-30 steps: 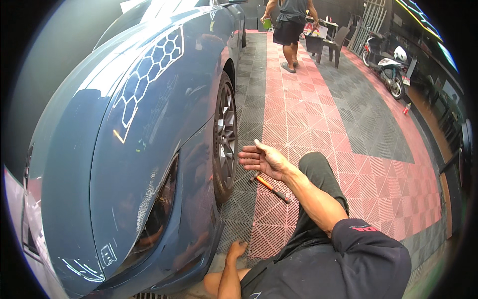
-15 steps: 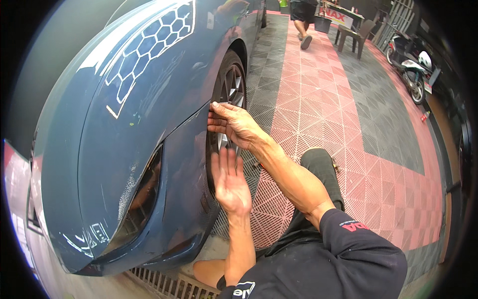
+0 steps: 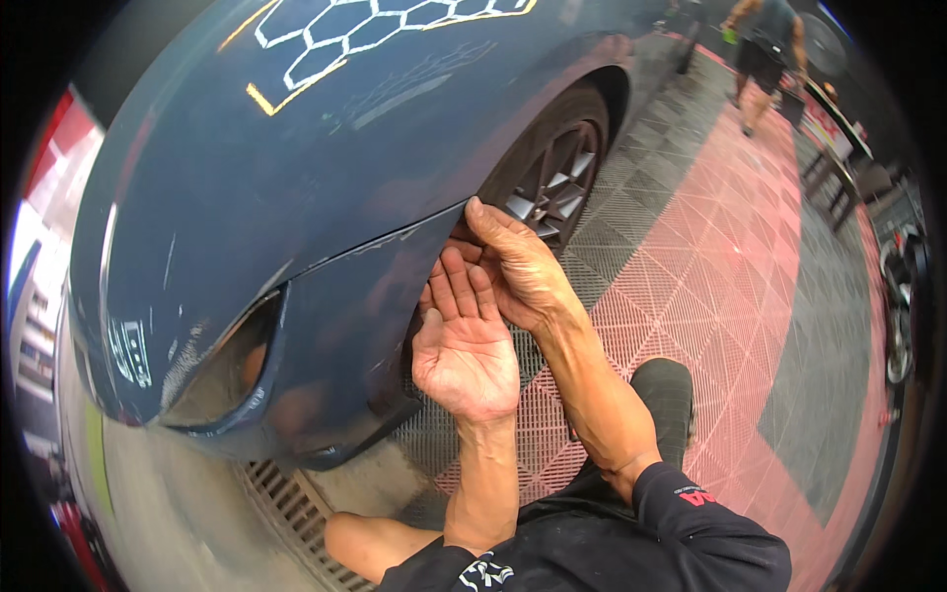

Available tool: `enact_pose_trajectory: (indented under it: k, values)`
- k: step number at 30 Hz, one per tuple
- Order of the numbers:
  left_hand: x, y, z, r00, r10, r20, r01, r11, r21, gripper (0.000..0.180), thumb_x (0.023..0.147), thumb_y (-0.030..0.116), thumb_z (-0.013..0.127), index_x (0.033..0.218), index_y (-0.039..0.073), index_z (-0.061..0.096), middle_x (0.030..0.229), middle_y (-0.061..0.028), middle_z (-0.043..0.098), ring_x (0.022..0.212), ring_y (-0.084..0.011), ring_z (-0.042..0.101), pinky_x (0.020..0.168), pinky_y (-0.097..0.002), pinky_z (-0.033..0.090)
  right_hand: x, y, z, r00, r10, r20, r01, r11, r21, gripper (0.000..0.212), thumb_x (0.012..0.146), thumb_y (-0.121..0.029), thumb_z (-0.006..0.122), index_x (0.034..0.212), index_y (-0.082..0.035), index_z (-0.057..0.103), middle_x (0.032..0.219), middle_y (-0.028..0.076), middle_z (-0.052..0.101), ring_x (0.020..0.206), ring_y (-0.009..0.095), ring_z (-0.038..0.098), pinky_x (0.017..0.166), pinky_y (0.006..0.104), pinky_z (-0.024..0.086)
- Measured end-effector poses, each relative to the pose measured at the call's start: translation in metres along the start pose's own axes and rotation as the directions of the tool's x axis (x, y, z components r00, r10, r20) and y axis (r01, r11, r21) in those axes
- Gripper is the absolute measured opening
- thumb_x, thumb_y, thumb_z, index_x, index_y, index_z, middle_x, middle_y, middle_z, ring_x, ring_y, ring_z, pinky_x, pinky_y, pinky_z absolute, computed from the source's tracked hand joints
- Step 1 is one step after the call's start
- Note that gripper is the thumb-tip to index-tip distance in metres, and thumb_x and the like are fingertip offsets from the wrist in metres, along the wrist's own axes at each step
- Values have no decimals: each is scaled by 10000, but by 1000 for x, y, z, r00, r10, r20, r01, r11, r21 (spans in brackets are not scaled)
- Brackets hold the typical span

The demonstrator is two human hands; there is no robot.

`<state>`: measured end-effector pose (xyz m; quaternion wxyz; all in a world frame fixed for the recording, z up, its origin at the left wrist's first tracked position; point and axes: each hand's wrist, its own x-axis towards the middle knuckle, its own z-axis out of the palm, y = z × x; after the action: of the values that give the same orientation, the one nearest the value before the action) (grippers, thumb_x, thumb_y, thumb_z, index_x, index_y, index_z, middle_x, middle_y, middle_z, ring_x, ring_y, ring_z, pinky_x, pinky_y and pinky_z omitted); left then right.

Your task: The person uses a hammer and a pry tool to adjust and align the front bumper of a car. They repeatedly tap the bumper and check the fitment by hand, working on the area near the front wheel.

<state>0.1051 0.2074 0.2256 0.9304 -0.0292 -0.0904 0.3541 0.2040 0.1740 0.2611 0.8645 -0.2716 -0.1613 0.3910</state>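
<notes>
The left hand (image 3: 464, 345) is flat, palm up, fingers straight and close together, by the blue car bumper (image 3: 345, 326). The right hand (image 3: 513, 266) curls its fingers on the bumper's edge, beside the wheel (image 3: 552, 183). Far off, a person (image 3: 764, 49) walks.

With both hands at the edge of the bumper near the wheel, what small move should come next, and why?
Probably press the left hand, open palm up, onto the blue bumper panel beside the seam, since the right hand already has its fingers on that edge by the front wheel.
</notes>
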Motion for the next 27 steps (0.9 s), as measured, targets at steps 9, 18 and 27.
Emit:
enact_pose_trajectory:
  k: [9, 18, 27]
  values:
    - [2, -38, 17, 953, 298, 52, -299, 954, 8, 441, 937, 68, 501, 1360, -55, 513, 1456, -207, 531, 1464, -335, 424, 1278, -492, 288, 4, -8, 9, 989, 115, 94, -117, 993, 12, 348, 1036, -372, 629, 1095, -32, 673, 1009, 101, 736, 899, 179, 720, 815, 330, 634]
    - [9, -41, 15, 926, 374, 43, -375, 927, 20, 425, 877, 8, 488, 1282, -100, 560, 1349, -226, 585, 1382, -368, 492, 1263, -508, 331, 5, -19, 7, 961, 203, 185, -207, 978, 4, 290, 1058, -279, 601, 1154, -11, 653, 1078, 107, 716, 979, 189, 695, 889, 345, 604]
    - [13, -51, 22, 894, 448, -30, -446, 893, 49, 321, 858, 64, 524, 1127, -71, 638, 1183, -196, 647, 1186, -351, 614, 1181, -485, 441, 14, -25, -8, 940, 284, 188, -278, 959, -59, 237, 1043, -247, 625, 1147, -34, 640, 1073, 50, 651, 1027, 174, 619, 970, 348, 539]
